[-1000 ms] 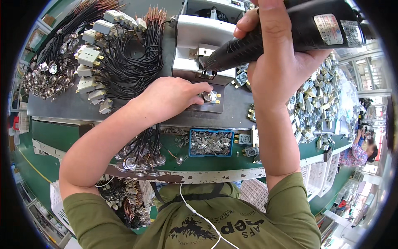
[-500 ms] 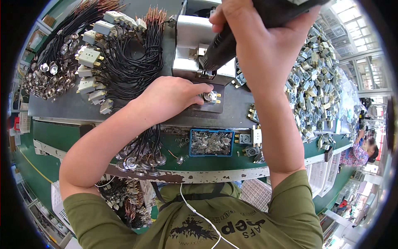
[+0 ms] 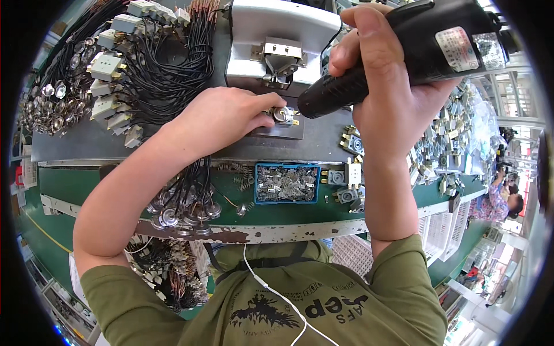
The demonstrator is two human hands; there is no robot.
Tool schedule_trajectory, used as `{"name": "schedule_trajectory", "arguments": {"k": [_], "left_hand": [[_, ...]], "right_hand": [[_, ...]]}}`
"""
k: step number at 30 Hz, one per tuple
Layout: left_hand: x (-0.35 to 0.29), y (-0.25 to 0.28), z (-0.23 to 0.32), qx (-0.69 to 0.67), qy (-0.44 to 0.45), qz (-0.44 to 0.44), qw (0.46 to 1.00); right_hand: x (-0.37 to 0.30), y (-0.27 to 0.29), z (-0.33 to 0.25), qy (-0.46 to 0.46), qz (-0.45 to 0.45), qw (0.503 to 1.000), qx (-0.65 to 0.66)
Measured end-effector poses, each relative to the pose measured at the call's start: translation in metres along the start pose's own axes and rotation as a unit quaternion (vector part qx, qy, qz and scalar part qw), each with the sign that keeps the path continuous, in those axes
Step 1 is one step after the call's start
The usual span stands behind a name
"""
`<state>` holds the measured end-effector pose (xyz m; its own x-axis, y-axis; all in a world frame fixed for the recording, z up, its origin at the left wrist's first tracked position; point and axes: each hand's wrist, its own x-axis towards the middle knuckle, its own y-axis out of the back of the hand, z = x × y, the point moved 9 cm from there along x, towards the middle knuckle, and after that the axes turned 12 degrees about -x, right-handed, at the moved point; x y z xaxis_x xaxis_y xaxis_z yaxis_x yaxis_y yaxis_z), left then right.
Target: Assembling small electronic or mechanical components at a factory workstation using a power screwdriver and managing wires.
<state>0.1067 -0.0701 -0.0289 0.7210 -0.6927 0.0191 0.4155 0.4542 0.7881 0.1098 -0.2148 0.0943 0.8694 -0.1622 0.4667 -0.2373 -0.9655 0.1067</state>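
My left hand (image 3: 222, 118) pinches a small part with a round metal cap (image 3: 282, 114) and brass tabs between thumb and forefinger. That part sits on a dark flat block (image 3: 291, 132) at the middle of the bench. My right hand (image 3: 392, 86) is wrapped round a black handheld power screwdriver (image 3: 427, 46). Its dark nose points left, close to the right of the capped part; its bit cannot be made out. Just beyond the block stands a white metal housing (image 3: 245, 72) with a steel fixture (image 3: 281, 55) on its front.
Bundled black cables (image 3: 167, 86) with white blocks cover the left. A blue tray (image 3: 287, 203) of small clear pieces lies in front. Several metal-and-white socket parts (image 3: 353, 173) stand beside it, and more are heaped behind my right arm. Loose springs (image 3: 242, 179) lie left of the tray.
The screwdriver has swung back from the steel fixture, its nose now lower and near the capped part. My left hand keeps its pinch. The whole view has shifted slightly.
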Motion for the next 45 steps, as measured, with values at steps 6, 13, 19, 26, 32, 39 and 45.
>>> {"name": "schedule_trajectory", "arguments": {"k": [6, 13, 19, 26, 32, 39, 45], "left_hand": [[0.0, -0.003, -0.002, 0.009, 0.014, -0.012, 1.0], [0.0, -0.002, -0.001, 0.019, -0.009, 0.004, 1.0], [0.002, -0.002, -0.001, 0.024, -0.028, 0.012, 0.999], [0.001, -0.003, 0.001, 0.038, -0.039, 0.002, 0.999], [-0.003, -0.006, 0.0, 0.063, -0.064, 0.025, 0.996], [-0.008, 0.006, 0.046, 0.147, -0.116, 0.081, 0.979], [-0.034, -0.071, 0.077, 0.095, -0.169, -0.132, 0.972]], "right_hand": [[-0.004, -0.009, 0.001, -0.011, -0.03, 0.999, -0.02], [-0.002, -0.017, -0.001, -0.043, -0.037, 0.998, -0.028], [-0.012, -0.014, 0.0, 0.018, -0.036, 0.999, -0.002], [-0.01, -0.019, 0.008, 0.018, -0.082, 0.996, 0.01], [-0.025, -0.029, -0.004, 0.003, -0.067, 0.998, -0.016], [-0.012, -0.015, 0.007, 0.049, -0.102, 0.987, 0.118], [0.005, 0.014, 0.0, 0.166, -0.108, 0.98, 0.031]]}}
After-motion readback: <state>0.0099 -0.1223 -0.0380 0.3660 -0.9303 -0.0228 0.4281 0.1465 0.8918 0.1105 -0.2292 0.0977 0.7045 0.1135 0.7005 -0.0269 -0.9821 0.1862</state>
